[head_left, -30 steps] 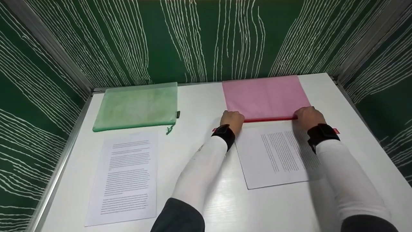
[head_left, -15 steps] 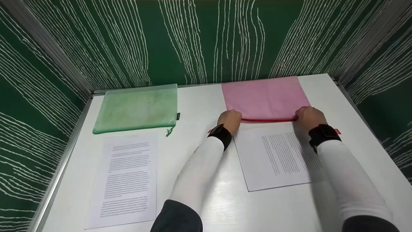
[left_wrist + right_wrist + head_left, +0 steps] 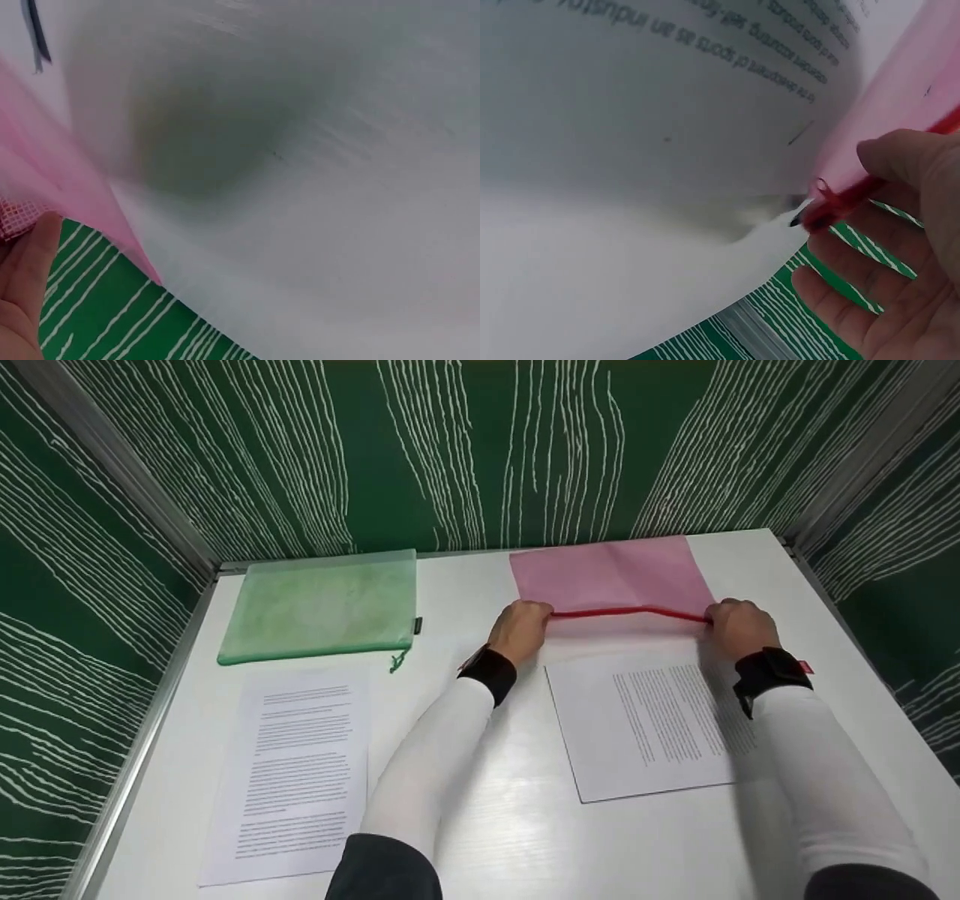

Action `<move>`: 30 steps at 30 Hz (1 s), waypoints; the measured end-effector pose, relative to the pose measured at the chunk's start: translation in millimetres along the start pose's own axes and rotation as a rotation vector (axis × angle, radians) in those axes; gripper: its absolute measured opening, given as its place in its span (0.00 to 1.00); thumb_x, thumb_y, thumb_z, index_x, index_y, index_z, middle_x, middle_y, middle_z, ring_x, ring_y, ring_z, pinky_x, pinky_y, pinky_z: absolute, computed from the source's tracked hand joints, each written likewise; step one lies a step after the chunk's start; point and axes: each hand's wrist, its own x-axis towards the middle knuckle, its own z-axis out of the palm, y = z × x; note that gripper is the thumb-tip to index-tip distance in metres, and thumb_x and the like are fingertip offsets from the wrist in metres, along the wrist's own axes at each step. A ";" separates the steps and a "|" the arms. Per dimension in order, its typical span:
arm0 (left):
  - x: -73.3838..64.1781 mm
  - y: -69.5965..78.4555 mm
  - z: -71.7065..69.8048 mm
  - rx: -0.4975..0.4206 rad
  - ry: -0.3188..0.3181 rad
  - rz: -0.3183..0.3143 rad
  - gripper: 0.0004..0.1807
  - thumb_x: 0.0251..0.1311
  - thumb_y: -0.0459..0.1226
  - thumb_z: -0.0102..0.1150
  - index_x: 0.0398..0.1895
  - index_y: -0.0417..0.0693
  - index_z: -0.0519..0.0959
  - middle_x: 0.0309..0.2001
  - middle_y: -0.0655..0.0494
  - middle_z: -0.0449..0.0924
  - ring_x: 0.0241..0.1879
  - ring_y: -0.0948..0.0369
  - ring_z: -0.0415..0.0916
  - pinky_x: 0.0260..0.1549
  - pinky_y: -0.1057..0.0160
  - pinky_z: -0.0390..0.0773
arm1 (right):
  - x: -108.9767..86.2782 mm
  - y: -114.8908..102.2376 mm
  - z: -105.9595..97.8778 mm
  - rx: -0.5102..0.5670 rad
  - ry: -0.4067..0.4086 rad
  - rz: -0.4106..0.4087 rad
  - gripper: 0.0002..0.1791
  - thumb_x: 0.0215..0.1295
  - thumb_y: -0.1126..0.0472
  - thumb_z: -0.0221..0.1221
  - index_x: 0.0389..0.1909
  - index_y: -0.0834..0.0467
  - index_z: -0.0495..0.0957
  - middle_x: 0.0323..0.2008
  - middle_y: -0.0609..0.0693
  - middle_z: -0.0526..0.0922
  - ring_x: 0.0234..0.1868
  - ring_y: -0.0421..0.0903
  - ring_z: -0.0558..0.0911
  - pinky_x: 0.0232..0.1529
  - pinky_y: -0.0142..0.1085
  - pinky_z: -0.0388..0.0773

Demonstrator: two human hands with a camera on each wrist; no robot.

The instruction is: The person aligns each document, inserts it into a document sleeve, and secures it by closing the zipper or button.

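Observation:
A pink zip pouch (image 3: 592,576) lies at the back right of the white table, its red zipper edge (image 3: 630,610) raised and slightly bent. The left hand (image 3: 519,631) holds the left end of that edge; in the left wrist view fingers (image 3: 34,262) lie against the pink mesh (image 3: 60,165). At the other end the right hand (image 3: 744,628) pinches the zipper edge, thumb (image 3: 900,154) on top, near the small zipper pull (image 3: 822,187). Just in front of the pouch lies a printed sheet (image 3: 600,735), its text turned sideways, partly in the right arm's shadow.
A green zip pouch (image 3: 322,604) with a green cord (image 3: 397,661) lies at the back left. Below it rests another printed sheet (image 3: 300,780). Green walls (image 3: 420,457) with white wavy lines enclose the table (image 3: 495,840) at the back and sides.
Both hands have lifted the pouch's red front edge off the table and moved it slightly back. The hands have spread a little farther apart. The papers and green pouch stay put.

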 end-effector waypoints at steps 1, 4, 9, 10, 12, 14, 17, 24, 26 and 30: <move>-1.5 -0.7 -3.7 -0.031 0.010 0.001 0.12 0.72 0.27 0.55 0.40 0.39 0.89 0.38 0.50 0.89 0.41 0.58 0.86 0.41 0.61 0.83 | -0.2 0.5 -1.2 0.005 0.017 0.002 0.04 0.62 0.76 0.59 0.33 0.72 0.81 0.27 0.69 0.79 0.30 0.69 0.81 0.33 0.64 0.78; -6.8 -2.8 -14.1 -0.089 0.054 0.005 0.10 0.73 0.28 0.56 0.43 0.39 0.89 0.40 0.49 0.89 0.43 0.58 0.87 0.43 0.62 0.83 | -0.6 1.2 -5.4 0.022 0.052 0.021 0.06 0.66 0.76 0.56 0.35 0.73 0.81 0.28 0.71 0.79 0.29 0.68 0.81 0.33 0.63 0.78; -18.0 -7.5 -31.7 -0.096 0.121 0.019 0.10 0.73 0.29 0.56 0.44 0.38 0.88 0.40 0.48 0.89 0.43 0.57 0.87 0.42 0.63 0.84 | -1.1 -3.0 -15.5 0.106 0.111 0.052 0.08 0.68 0.75 0.56 0.41 0.76 0.81 0.35 0.75 0.82 0.36 0.71 0.82 0.39 0.64 0.77; -21.0 -8.3 -35.6 -0.099 0.138 0.025 0.10 0.73 0.28 0.56 0.43 0.38 0.88 0.39 0.47 0.89 0.42 0.56 0.87 0.41 0.62 0.84 | -1.4 -4.7 -17.9 0.128 0.133 0.044 0.08 0.68 0.75 0.56 0.42 0.76 0.81 0.36 0.75 0.82 0.37 0.71 0.82 0.40 0.64 0.77; -27.2 -10.8 -42.1 -0.104 0.178 0.035 0.10 0.74 0.28 0.55 0.42 0.37 0.87 0.37 0.46 0.88 0.41 0.55 0.87 0.40 0.61 0.84 | -1.9 -8.9 -23.1 0.168 0.189 0.008 0.07 0.68 0.76 0.57 0.42 0.76 0.81 0.38 0.76 0.82 0.39 0.72 0.82 0.40 0.63 0.77; -33.7 -14.4 -47.3 -0.110 0.229 0.042 0.10 0.73 0.27 0.55 0.41 0.36 0.87 0.35 0.45 0.87 0.39 0.55 0.86 0.38 0.61 0.84 | -1.8 -15.2 -29.3 0.203 0.237 -0.024 0.06 0.69 0.77 0.57 0.41 0.76 0.81 0.38 0.75 0.82 0.39 0.71 0.82 0.40 0.63 0.77; -43.5 -21.0 -54.4 -0.131 0.307 0.043 0.09 0.72 0.26 0.56 0.42 0.35 0.87 0.36 0.44 0.87 0.39 0.54 0.86 0.38 0.59 0.84 | -0.5 -27.8 -40.8 0.241 0.283 -0.048 0.06 0.70 0.77 0.57 0.43 0.75 0.80 0.39 0.75 0.82 0.39 0.71 0.82 0.42 0.62 0.77; -70.8 -32.9 -70.9 -0.186 0.420 -0.033 0.09 0.71 0.26 0.58 0.45 0.32 0.86 0.39 0.42 0.86 0.42 0.52 0.86 0.42 0.60 0.85 | -1.1 -63.7 -67.4 0.294 0.349 -0.062 0.07 0.70 0.72 0.61 0.45 0.71 0.83 0.37 0.67 0.86 0.33 0.48 0.81 0.37 0.27 0.70; -78.7 -35.6 -74.7 -0.193 0.438 -0.072 0.09 0.71 0.27 0.58 0.46 0.32 0.86 0.40 0.42 0.86 0.43 0.52 0.86 0.43 0.60 0.85 | -3.3 -74.2 -73.7 0.310 0.380 -0.078 0.06 0.69 0.71 0.63 0.44 0.70 0.84 0.36 0.64 0.87 0.32 0.40 0.77 0.35 0.19 0.63; -92.3 -42.4 -79.7 -0.210 0.482 -0.129 0.09 0.72 0.27 0.58 0.47 0.32 0.85 0.43 0.41 0.86 0.45 0.51 0.85 0.45 0.58 0.84 | -9.5 -96.5 -85.2 0.330 0.444 -0.103 0.06 0.68 0.70 0.65 0.43 0.68 0.85 0.35 0.62 0.88 0.33 0.30 0.75 0.37 0.16 0.63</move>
